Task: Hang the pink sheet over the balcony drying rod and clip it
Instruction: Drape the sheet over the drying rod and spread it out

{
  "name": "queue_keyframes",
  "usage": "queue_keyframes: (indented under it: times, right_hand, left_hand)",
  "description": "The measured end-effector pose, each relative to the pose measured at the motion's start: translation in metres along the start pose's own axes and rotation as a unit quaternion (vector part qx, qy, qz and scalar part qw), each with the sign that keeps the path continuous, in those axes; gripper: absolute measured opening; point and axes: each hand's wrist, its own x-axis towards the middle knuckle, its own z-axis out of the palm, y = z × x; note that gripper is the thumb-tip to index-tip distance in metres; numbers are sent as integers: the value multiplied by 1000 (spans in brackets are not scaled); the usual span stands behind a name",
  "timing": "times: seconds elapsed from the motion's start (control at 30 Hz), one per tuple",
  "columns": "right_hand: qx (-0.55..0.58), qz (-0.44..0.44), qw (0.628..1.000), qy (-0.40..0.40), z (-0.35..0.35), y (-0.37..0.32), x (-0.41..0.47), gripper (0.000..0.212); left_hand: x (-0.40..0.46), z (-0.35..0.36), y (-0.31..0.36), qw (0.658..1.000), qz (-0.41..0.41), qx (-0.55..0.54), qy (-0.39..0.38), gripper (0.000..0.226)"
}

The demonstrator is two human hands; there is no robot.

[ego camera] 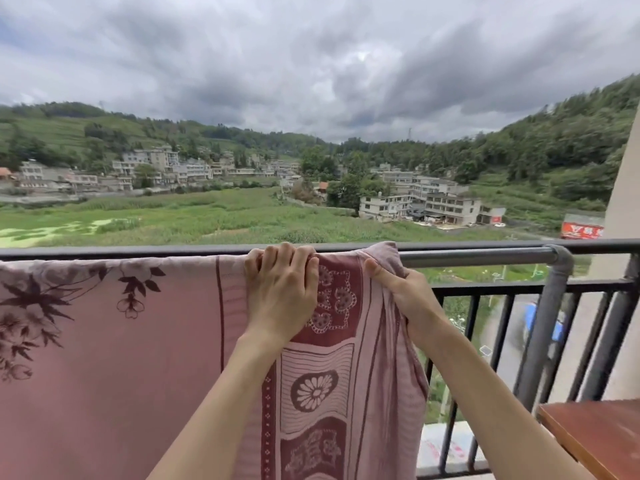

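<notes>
Your two bare arms reach up from the bottom of the frame toward the rail. Your left hand (281,292) sits in the middle of the frame, on top of the pink sheet (114,358). Its fingers (287,252) curl over the top edge of the cloth, right where the cloth bends over the drying rod (478,257), and they grip it there. Your right hand (403,299) is just to the right of it. The thumb lies along the cloth and points up and left, and the other fingers are tucked behind the cloth, so it pinches the bunched right edge of the sheet.

The pink sheet hangs over the grey rod and fills the lower left and lower middle of the frame. It has dark flowers on the left and a dark red patterned band under your hands. Its right corner pokes up above the rod, just above your right hand. The bare part of the rod runs on to the right and bends down at a grey elbow joint (562,259).

Behind the rod stands a black balcony railing (519,285). A brown wooden table corner (595,434) shows at the lower right. Far off you see green fields, houses (446,204), hills and a cloudy sky.
</notes>
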Motion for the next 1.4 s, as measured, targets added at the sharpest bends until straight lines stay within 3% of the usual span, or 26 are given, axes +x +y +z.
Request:
queue_keyframes:
  times: [0.23, 0.4, 0.5, 0.63, 0.73, 0.87, 0.97, 1.1, 1.23, 1.3, 1.4]
  right_hand:
    - [128, -15, 986, 104, -71, -46, 15, 13]
    - [39, 53, 998, 20, -98, -5, 5, 26]
    - [21, 18, 1000, -5, -128, -31, 10, 15]
    - [78, -18, 996, 26, -149, -55, 23, 22]
    - [44, 63, 997, 10, -150, -17, 16, 21]
    - [40, 98, 994, 3, -165, 5, 16, 50]
    - [68, 83, 994, -34, -174, -8, 22, 40]
    - [131, 135, 979, -80, -177, -14, 26, 35]
    - [199, 197, 950, -139, -184, -14, 23, 26]
    - [220, 195, 946, -140, -186, -21, 24, 19]
    - [184, 127, 965, -137, -196, -32, 30, 7]
  left_hand:
    - [1, 2, 13, 997, -60, 40, -2, 44]
    - [4, 7, 30, 985, -156, 69, -1, 46]
    - [5, 8, 40, 977, -194, 87, -22, 47]
    - [9, 8, 45, 971, -216, 99, -35, 50]
    - [9, 9, 44, 969, -221, 111, -27, 51]
    - [7, 12, 45, 969, -218, 118, -3, 54]
    - [8, 13, 50, 966, -234, 108, 0, 55]
    - [2, 15, 82, 966, -254, 13, 42, 51]
    - [-12, 14, 161, 979, -153, -118, 68, 25]
    - [-14, 14, 205, 976, -126, -177, 30, 20]
    - [-8, 22, 259, 941, -169, -286, -61, 32]
